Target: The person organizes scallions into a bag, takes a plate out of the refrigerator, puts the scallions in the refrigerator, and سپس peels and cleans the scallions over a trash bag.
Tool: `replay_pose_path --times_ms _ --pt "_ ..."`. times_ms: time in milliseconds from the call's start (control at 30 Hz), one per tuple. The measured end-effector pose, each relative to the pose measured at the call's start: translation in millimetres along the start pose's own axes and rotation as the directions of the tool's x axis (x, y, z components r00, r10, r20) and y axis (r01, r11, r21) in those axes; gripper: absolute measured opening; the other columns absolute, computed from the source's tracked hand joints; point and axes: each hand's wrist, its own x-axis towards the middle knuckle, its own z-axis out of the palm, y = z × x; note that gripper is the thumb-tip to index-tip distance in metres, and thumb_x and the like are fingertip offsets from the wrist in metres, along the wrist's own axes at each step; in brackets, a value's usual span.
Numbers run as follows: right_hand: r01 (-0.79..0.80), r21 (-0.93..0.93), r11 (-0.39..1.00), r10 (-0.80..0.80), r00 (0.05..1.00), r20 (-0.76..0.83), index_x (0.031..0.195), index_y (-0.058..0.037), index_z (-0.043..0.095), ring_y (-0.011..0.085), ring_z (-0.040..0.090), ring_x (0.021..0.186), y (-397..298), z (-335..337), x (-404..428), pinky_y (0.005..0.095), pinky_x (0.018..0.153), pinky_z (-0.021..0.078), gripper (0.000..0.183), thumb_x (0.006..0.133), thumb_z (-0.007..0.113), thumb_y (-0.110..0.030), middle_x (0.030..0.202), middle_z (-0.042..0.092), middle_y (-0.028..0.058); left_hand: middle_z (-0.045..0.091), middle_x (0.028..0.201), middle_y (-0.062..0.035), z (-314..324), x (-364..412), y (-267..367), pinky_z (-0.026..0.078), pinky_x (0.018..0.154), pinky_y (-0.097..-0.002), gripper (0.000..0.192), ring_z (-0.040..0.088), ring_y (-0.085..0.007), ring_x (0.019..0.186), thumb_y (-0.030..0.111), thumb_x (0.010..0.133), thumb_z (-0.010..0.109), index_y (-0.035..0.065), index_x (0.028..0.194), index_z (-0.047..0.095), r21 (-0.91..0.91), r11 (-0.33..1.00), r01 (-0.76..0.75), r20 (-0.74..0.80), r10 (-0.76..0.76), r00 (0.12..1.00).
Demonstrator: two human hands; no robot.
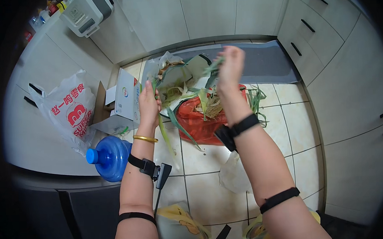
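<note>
My left hand (149,103) is closed around green stalks, which look like scallions or leeks, with long leaves hanging below it. Blurred by motion, my right hand (231,66) is raised at the upper middle and has green leaf pieces (214,66) at its fingers. Between and below the hands, a red plastic bag (201,128) bears dry roots (213,106) and peeled leaves. Behind it lies an open bag with a pale lining (194,67) that holds leaf scraps (173,95). More green leaves (257,99) rest at the red bag's right side.
To the left stand an open cardboard box (126,99), a blue water jug (112,158) and a white plastic bag (74,107). A grey mat (265,63) runs along the cabinets (210,14). A crumpled whitish bag (234,175) lies on the tiled floor (210,191).
</note>
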Motion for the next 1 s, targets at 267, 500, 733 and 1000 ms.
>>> replay_pose_path --times_ms 267,500,733,1000 --pt "0.032 -0.500 0.866 0.167 0.922 0.348 0.088 -0.0025 0.068 0.0141 0.060 0.071 3.9 -40.0 11.5 0.0270 0.072 0.0479 0.022 0.091 0.059 -0.022 0.079 0.066 0.0061 0.033 0.057 0.0039 -1.1 -7.0 17.1 0.021 0.038 -0.0209 0.044 0.026 -0.0053 0.040 0.051 0.100 0.036 0.0114 0.084 0.045 -0.384 0.895 0.228 0.195 -0.162 0.967" --pt "-0.113 -0.615 0.781 0.625 0.130 0.770 0.117 -0.0026 0.062 0.0153 0.056 0.110 -92.5 -117.2 -38.4 0.0318 0.096 0.0422 0.048 0.091 0.062 -0.043 0.113 0.064 0.0091 0.041 0.076 -0.0017 104.0 -59.1 6.8 0.035 0.060 -0.0277 0.055 0.038 -0.0133 0.063 0.062 0.095 0.037 0.0078 0.100 0.044 -0.496 0.774 0.392 0.366 -0.223 0.903" --pt "-0.175 -0.748 0.640 0.659 0.626 0.417 0.091 -0.0028 0.066 0.0081 0.060 0.066 -117.7 -228.2 -23.3 0.0227 0.057 0.0456 0.029 0.092 0.061 -0.032 0.076 0.067 0.0032 0.050 0.116 -0.0144 197.1 -120.7 -76.8 0.041 0.098 -0.0387 0.062 0.051 -0.0268 0.110 0.049 0.095 0.050 -0.0008 0.129 0.036 -0.053 0.992 0.111 0.651 -0.050 0.757" --pt "-0.374 -0.653 0.659 0.495 0.869 0.002 0.084 0.0017 0.064 0.0112 0.060 0.058 -51.7 -336.2 -22.8 0.0258 0.055 0.0483 0.040 0.096 0.053 -0.035 0.071 0.067 0.0055 0.058 0.114 -0.0229 161.6 -191.5 -227.3 0.044 0.093 -0.0408 0.061 0.055 -0.0368 0.106 0.033 0.079 0.072 -0.0025 0.122 0.049 0.774 0.343 -0.533 0.626 -0.286 0.725"
